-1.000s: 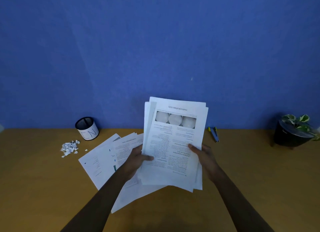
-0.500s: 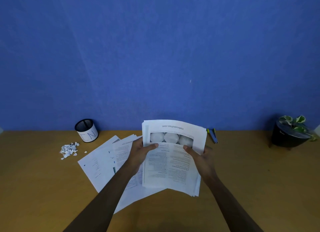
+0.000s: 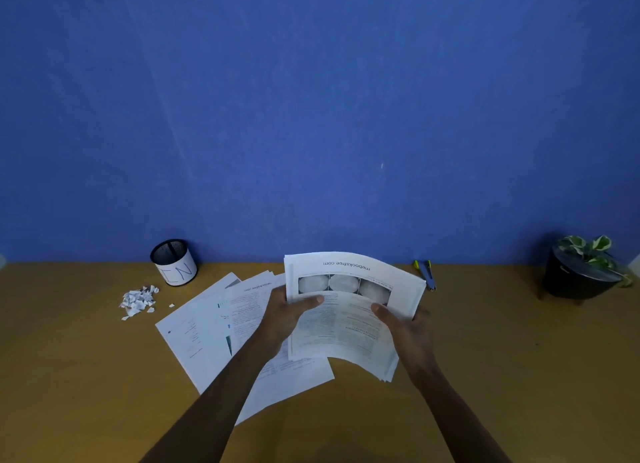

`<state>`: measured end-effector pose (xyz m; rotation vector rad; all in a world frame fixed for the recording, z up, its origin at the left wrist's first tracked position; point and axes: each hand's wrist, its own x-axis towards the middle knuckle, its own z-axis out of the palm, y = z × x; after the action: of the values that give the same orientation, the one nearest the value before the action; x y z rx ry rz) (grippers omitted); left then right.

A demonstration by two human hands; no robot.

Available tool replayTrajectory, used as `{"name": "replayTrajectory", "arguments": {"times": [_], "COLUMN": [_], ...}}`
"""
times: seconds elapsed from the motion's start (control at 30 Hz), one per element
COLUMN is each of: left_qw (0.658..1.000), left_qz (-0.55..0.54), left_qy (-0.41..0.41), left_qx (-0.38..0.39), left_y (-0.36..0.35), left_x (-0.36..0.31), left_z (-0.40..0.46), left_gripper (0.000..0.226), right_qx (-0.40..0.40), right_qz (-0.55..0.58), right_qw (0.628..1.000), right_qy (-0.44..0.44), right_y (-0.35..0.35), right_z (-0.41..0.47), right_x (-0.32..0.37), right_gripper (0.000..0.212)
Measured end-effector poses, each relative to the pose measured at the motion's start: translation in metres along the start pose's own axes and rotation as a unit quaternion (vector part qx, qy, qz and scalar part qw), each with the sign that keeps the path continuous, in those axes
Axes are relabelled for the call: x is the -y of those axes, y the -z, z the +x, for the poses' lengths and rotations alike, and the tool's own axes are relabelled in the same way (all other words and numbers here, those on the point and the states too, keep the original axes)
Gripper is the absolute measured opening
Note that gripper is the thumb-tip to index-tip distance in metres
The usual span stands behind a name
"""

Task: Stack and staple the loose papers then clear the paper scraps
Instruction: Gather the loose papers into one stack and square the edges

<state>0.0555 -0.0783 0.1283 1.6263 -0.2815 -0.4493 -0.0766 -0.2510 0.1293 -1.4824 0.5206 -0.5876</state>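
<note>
Both hands pinched the stack of papers point(image 3: 346, 317) above the table point(image 3: 519, 376), the left hand point(image 3: 287, 315) on its left edge and the right hand point(image 3: 405, 327) on its right, thumbs on top. The stack's long axis ran from six to twelve o'clock. The loose sheets point(image 3: 207, 331) still to be gathered lay flat at about eight o'clock from the grip, nearer the left hand.

Black mesh pen cup point(image 3: 174, 262) with white lettered band, left of centre at the blue wall point(image 3: 311, 116). Potted plant point(image 3: 581, 272) in black pot, far right. Wooden desk point(image 3: 519, 376) across the lower frame.
</note>
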Motion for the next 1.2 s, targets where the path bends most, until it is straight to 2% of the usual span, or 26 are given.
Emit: {"name": "replayTrajectory", "arguments": {"times": [0.27, 0.43, 0.53, 0.83, 1.0, 1.13, 1.2], "left_qw": [0.998, 0.997, 0.995, 0.988, 0.981, 0.973, 0.955], "left_qz": [0.027, 0.015, -0.01, -0.083, -0.093, -0.023, 0.111], "left_qy": [0.048, 0.048, 0.075, 0.115, 0.155, 0.17, 0.17], "left_qx": [-0.023, -0.053, -0.069, -0.058, -0.072, -0.156, -0.218], "left_y": [-0.001, -0.002, -0.001, 0.008, 0.018, 0.035, 0.047], "left_x": [0.033, 0.022, 0.017, 0.017, 0.026, 0.045, 0.06], "left_z": [-0.007, -0.002, 0.0, -0.006, -0.012, -0.017, -0.021], "left_gripper": [0.035, 0.016, 0.018, 0.031, 0.023, 0.026, 0.027], "right_qx": [0.027, 0.041, 0.041, 0.021, 0.032, 0.023, 0.019], "right_qz": [-0.06, -0.088, -0.114, -0.064, -0.037, -0.027, -0.02], "right_qw": [0.997, 0.995, 0.993, 0.998, 0.999, 0.999, 0.999], "right_qy": [-0.041, -0.014, 0.001, 0.011, -0.014, -0.024, -0.033], "right_y": [0.004, 0.005, 0.004, 0.003, 0.005, 0.007, 0.008], "right_z": [-0.008, -0.007, -0.004, -0.001, -0.001, 0.001, 0.002], "right_x": [-0.032, -0.038, -0.041, -0.042, -0.046, -0.047, -0.047], "right_gripper": [0.013, 0.009, 0.009, 0.019, 0.015, 0.013, 0.012]}}
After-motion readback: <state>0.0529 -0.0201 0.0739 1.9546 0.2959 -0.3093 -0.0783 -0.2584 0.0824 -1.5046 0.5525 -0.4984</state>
